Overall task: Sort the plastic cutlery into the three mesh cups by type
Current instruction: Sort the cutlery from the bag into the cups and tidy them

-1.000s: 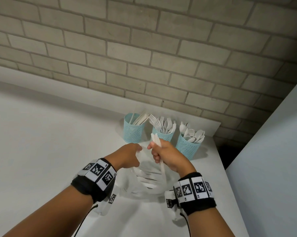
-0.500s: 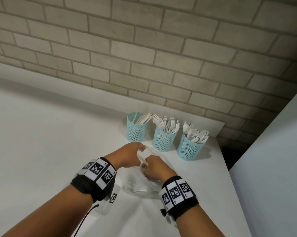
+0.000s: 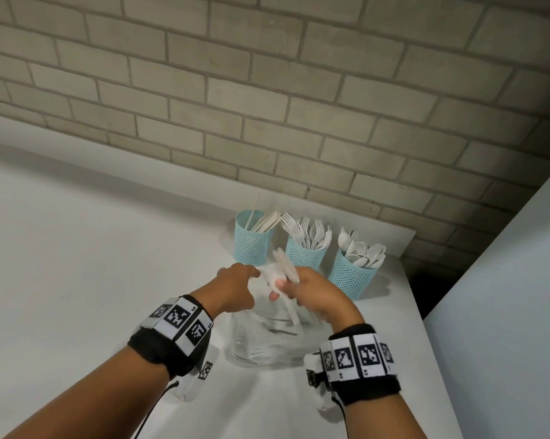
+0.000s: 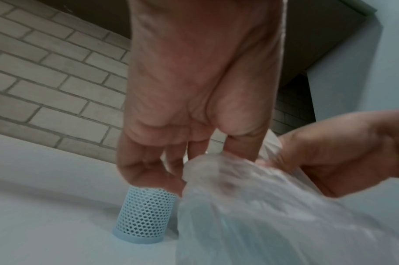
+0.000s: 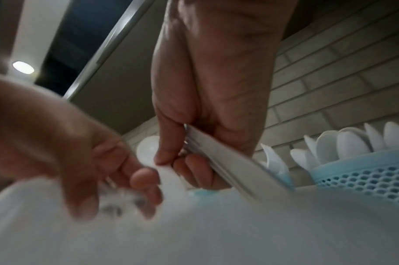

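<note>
Three teal mesh cups stand in a row at the wall: the knife cup (image 3: 254, 240), the fork cup (image 3: 304, 256) and the spoon cup (image 3: 351, 278). In front of them a clear plastic bag (image 3: 267, 340) sits on the white counter. My left hand (image 3: 253, 277) pinches the bag's rim (image 4: 216, 161). My right hand (image 3: 283, 289) is just above the bag mouth and grips a bunch of white cutlery (image 3: 284, 264). The handles (image 5: 230, 161) run through its fingers. Blur hides which type they are.
The white counter (image 3: 93, 280) stretches far to the left. Its right edge (image 3: 425, 327) drops off beside a pale wall panel (image 3: 505, 296). A brick wall (image 3: 267, 106) rises directly behind the cups.
Half a second ago my right hand was down in the bag. It has since come up holding a bunch of white cutlery. My left hand has stayed on the bag's rim.
</note>
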